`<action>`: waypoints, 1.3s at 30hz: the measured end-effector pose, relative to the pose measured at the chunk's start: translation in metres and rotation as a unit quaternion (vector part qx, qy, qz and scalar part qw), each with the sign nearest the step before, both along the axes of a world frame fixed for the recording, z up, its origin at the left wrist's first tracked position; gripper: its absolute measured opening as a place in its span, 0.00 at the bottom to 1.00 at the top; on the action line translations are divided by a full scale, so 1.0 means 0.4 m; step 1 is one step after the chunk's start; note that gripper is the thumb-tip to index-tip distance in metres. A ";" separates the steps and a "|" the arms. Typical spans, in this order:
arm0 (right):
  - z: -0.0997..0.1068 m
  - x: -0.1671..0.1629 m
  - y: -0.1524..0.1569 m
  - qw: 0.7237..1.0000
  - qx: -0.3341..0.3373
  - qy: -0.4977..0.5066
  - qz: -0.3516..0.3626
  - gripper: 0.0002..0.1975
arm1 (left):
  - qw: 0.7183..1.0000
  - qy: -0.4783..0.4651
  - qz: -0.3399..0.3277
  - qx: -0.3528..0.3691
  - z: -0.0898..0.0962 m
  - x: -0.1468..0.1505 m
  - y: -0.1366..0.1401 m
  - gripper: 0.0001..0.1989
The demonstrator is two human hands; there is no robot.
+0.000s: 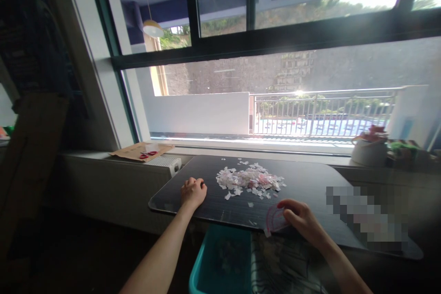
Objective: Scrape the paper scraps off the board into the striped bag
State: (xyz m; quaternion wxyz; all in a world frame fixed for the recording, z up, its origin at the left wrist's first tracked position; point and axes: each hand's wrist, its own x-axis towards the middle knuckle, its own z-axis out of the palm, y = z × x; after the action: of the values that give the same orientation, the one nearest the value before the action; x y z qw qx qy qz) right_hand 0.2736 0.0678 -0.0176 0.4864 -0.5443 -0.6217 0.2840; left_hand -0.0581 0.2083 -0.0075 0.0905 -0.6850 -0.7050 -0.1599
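Note:
My left hand [193, 192] rests on the left part of the dark table [306, 174], its fingers curled in and nothing visible in them. To the right of it lies a loose heap of small torn paper scraps [251, 178], mostly white with some pink. Near the front edge, my right hand [300, 217] pinches a clear, curved plastic protractor [274, 220] with pink lines. A paper scrap [268, 232] hangs by the protractor's lower left end. Below the table edge stands a teal bin [200, 262] with scraps dimly visible inside.
Red-handled scissors [149, 154] lie on brown paper [127, 150] on the sill at left, beside a white radiator [165, 163]. A blurred-out item [368, 216] lies on the table's right side. A white pot [368, 151] stands by the window. Striped cloth [272, 262] shows beside the bin.

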 end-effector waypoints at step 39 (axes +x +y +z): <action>-0.049 -0.073 0.083 0.999 -0.008 -0.018 0.043 0.16 | 1.000 -0.009 -0.001 0.004 -0.008 -0.002 0.004 0.12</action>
State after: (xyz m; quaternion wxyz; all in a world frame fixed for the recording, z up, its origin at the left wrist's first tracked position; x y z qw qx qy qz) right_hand 0.2444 0.1009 -0.0373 0.4579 -0.5262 -0.6509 0.2995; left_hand -0.0591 0.2099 -0.0107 0.0866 -0.6838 -0.7046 -0.1686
